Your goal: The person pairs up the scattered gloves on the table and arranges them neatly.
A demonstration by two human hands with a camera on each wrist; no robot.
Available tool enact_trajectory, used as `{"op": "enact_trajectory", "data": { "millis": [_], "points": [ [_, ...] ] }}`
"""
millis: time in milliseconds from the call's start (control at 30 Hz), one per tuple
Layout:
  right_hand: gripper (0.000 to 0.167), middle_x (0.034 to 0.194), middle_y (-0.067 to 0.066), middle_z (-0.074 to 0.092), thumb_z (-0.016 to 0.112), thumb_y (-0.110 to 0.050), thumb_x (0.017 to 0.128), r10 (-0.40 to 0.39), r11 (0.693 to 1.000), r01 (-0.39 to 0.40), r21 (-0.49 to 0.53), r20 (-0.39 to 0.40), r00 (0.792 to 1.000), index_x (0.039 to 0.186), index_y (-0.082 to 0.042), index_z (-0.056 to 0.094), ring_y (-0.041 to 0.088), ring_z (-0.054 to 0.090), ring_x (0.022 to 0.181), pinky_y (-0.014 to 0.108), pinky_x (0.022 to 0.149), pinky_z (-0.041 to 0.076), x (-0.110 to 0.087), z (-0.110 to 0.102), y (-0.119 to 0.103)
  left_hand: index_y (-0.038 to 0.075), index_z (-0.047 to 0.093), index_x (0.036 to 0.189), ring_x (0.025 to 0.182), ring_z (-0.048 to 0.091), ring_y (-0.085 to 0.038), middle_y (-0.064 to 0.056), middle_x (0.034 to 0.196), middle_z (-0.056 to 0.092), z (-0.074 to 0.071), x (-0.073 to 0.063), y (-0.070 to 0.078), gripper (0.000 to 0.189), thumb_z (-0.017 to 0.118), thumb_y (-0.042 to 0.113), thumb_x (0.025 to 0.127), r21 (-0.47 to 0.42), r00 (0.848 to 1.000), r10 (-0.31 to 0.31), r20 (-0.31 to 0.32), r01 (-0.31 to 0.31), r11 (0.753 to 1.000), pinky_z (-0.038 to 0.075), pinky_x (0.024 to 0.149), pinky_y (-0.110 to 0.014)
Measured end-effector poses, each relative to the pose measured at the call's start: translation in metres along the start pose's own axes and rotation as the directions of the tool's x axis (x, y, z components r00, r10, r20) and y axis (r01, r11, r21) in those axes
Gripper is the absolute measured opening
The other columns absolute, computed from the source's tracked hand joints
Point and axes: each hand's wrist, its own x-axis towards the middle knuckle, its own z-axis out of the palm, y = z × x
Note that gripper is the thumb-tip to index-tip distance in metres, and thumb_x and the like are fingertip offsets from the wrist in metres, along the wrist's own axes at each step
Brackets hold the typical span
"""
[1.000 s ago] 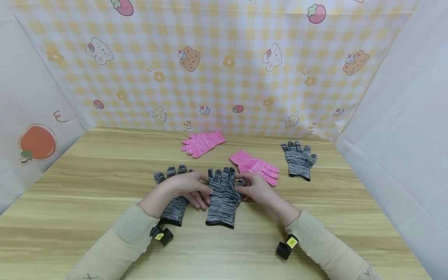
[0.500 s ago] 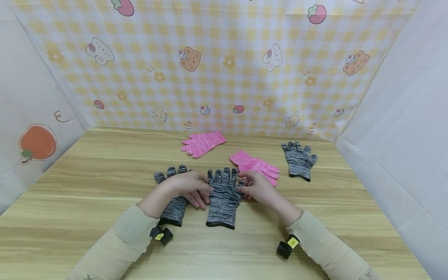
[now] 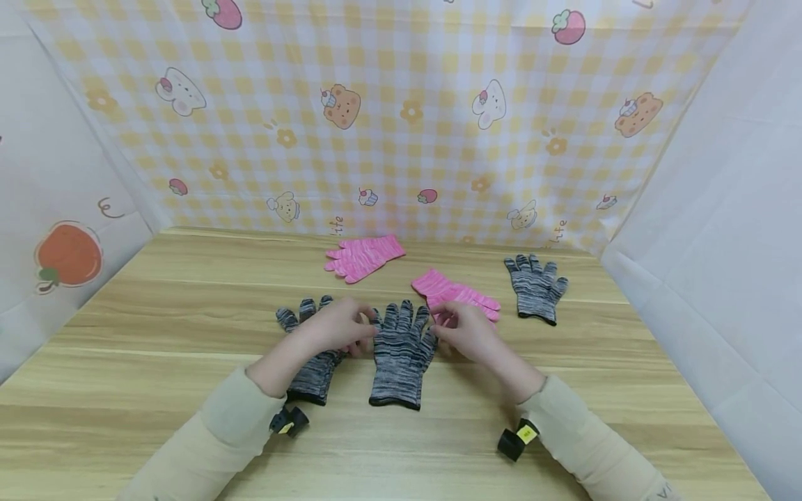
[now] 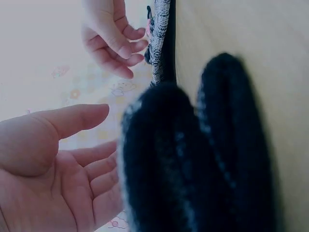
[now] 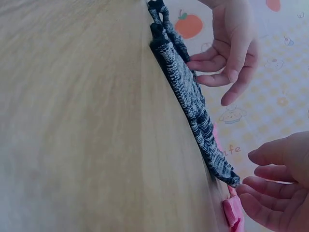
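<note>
A grey-and-black knit glove (image 3: 398,358) lies flat in the middle of the table, fingers pointing away and cuff towards me. My left hand (image 3: 341,325) hovers at its left edge, partly covering a second grey-and-black glove (image 3: 313,372). In the left wrist view, that left hand (image 4: 63,174) shows loosely bent fingers with nothing between them. On the middle glove's thumb side is my right hand (image 3: 466,332), over part of a pink glove (image 3: 447,289). Relaxed fingers of the right hand (image 5: 277,183) are near the glove's edge in the right wrist view; whether they touch it I cannot tell.
Another pink glove (image 3: 363,257) lies at the back of the wooden table (image 3: 156,313). A third grey-and-black glove (image 3: 536,289) is at the back right. A yellow checked cloth (image 3: 388,153) hangs behind the table, with white cloth at both sides.
Both hands have lifted slightly off the middle glove, their fingers loosening. The right hand has shifted a little to the right, uncovering the glove's thumb. The gloves have hardly moved.
</note>
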Motion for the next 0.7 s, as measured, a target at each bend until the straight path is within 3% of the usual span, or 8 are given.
{"op": "enact_trajectory", "data": {
  "millis": [133, 300, 400, 567, 700],
  "points": [
    [0.027, 0.089, 0.002, 0.066, 0.073, -0.010, 0.084, -0.113, 0.991, 0.111, -0.077, -0.012, 0.994, 0.109, -0.001, 0.067, 0.014, 0.061, 0.080, 0.026, 0.069, 0.053, -0.001, 0.000, -0.001, -0.003, 0.062, 0.118, 0.059, 0.058, -0.015, -0.005, 0.072, 0.064, 0.003, 0.001, 0.001, 0.031, 0.064, 0.014, 0.092, 0.177, 0.992, 0.121, -0.033, -0.113, 0.978, 0.048, 0.055, -0.028],
    [0.027, 0.102, 0.008, 0.067, 0.073, -0.012, 0.084, -0.243, 0.958, 0.243, -0.153, 0.016, 0.970, 0.109, -0.002, 0.068, 0.022, 0.063, 0.094, 0.035, 0.079, 0.054, -0.003, -0.002, -0.001, 0.001, 0.066, 0.115, 0.073, 0.056, -0.011, -0.004, 0.095, 0.063, 0.008, -0.001, 0.003, 0.028, 0.067, 0.014, 0.090, 0.308, 0.975, 0.222, 0.010, -0.214, 0.927, 0.050, 0.064, -0.028],
    [0.028, 0.108, 0.007, 0.067, 0.072, -0.015, 0.086, -0.294, 0.937, 0.303, -0.173, 0.077, 0.953, 0.111, -0.003, 0.068, 0.023, 0.062, 0.102, 0.039, 0.087, 0.051, -0.003, -0.002, -0.001, 0.003, 0.066, 0.116, 0.080, 0.056, -0.014, -0.007, 0.108, 0.059, 0.011, -0.004, 0.006, 0.030, 0.068, 0.018, 0.090, 0.354, 0.970, 0.233, 0.070, -0.242, 0.903, 0.050, 0.071, -0.031],
    [0.034, 0.115, 0.007, 0.066, 0.070, -0.018, 0.088, -0.302, 0.919, 0.339, -0.200, 0.191, 0.934, 0.118, -0.002, 0.065, 0.021, 0.060, 0.108, 0.038, 0.093, 0.048, -0.003, -0.001, -0.001, 0.001, 0.062, 0.123, 0.109, 0.056, -0.028, -0.014, 0.127, 0.053, 0.015, -0.008, 0.009, 0.039, 0.067, 0.021, 0.090, 0.426, 0.958, 0.236, 0.164, -0.284, 0.859, 0.047, 0.093, -0.041],
    [0.037, 0.124, 0.012, 0.061, 0.068, -0.019, 0.089, -0.300, 0.912, 0.355, -0.205, 0.258, 0.919, 0.122, -0.002, 0.064, 0.025, 0.056, 0.116, 0.039, 0.099, 0.044, -0.003, 0.000, -0.002, 0.003, 0.059, 0.129, 0.125, 0.046, -0.035, -0.019, 0.140, 0.045, 0.017, -0.011, 0.010, 0.043, 0.066, 0.022, 0.090, 0.442, 0.955, 0.199, 0.221, -0.280, 0.852, 0.040, 0.101, -0.048]
  ]
}}
